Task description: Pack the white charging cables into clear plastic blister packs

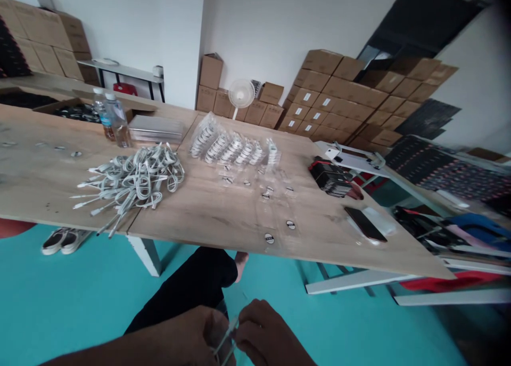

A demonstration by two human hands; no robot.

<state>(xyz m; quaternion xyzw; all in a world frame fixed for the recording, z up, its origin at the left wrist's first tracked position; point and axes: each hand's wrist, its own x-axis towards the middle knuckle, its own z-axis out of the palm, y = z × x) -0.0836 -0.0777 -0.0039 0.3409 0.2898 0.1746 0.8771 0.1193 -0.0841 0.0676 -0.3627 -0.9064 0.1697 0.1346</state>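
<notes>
Head view, left to right: a pair of shoes point(64, 240) stands on the teal floor under the bench point(207, 217). On the bench top, two water bottles point(112, 118) stand near its far edge, with a loose heap of grey cables point(133, 182) in front of them and a flat stack of clear sleeves point(156, 128) just beside the bottles. Further right lies a row of bagged, coiled cables point(231, 145), and nearer the front edge small round stickers point(269, 238) are scattered on clear film. A dark phone point(365, 225) lies near the right end, with a black and red bundle point(331, 177) behind it. Stacked cardboard boxes point(351, 97) line the back wall.

Both hands work low in the frame, below the bench edge and over the person's lap. The left hand point(187, 336) and the right hand point(265, 336) meet at a small clear bag point(232, 315) with a pale cable end showing in it. The fingers of each hand are pinched narrow on the bag from either side; how much cable is inside is hard to tell.

By the look of it, the step in hand is packing one cable into its bag. The next move would call for a steady pinch on the bag mouth while the other hand works the contents in.
</notes>
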